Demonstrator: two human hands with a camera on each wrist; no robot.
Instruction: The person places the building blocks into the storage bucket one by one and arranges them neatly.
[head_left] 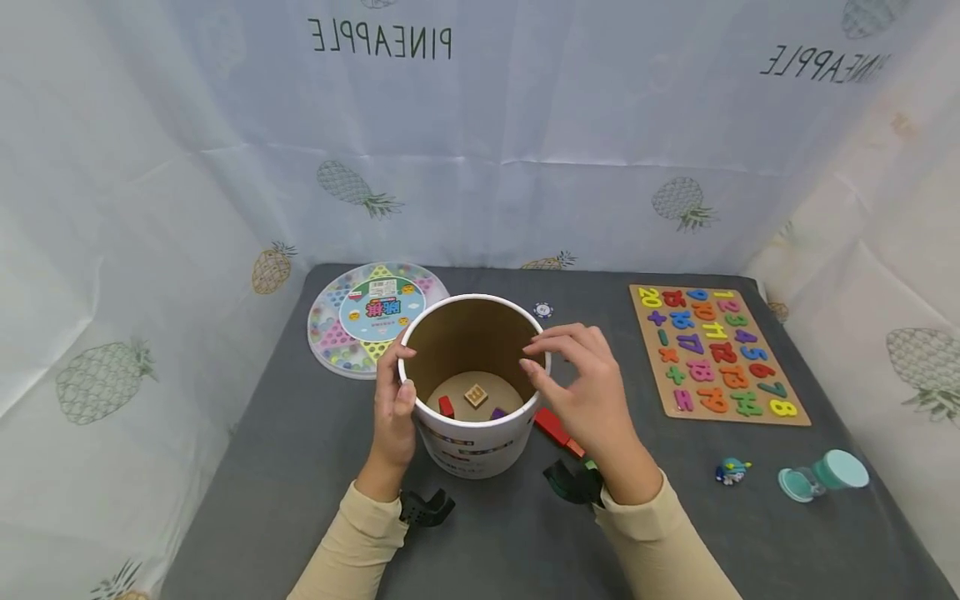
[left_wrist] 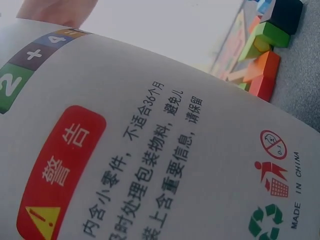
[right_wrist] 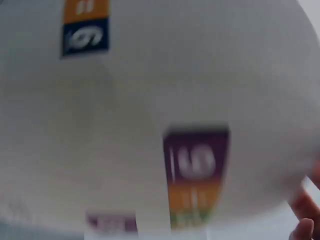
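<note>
A white bucket [head_left: 480,450] with printed number tiles stands upright on the dark table. My left hand [head_left: 395,408] grips its left side, fingers and thumb at the rim. Over the right rim is my right hand [head_left: 588,387], thumb and fingers bent and apart, with nothing visible between them; whether it touches the rim I cannot tell. Inside the bucket lie a red block [head_left: 446,407], a wooden block [head_left: 476,396] with a dark mark and a purple block [head_left: 498,413]. The bucket's printed wall [left_wrist: 150,140] fills most of the left wrist view, and its blurred wall [right_wrist: 150,100] the right.
Red blocks [head_left: 551,425] lie behind my right hand, with a green block [left_wrist: 272,35] among others there. A round game board [head_left: 348,342] lies back left, a poker chip [head_left: 543,310] behind the bucket. Rightward are a number board [head_left: 682,392], a small figurine [head_left: 731,471] and an hourglass [head_left: 823,475].
</note>
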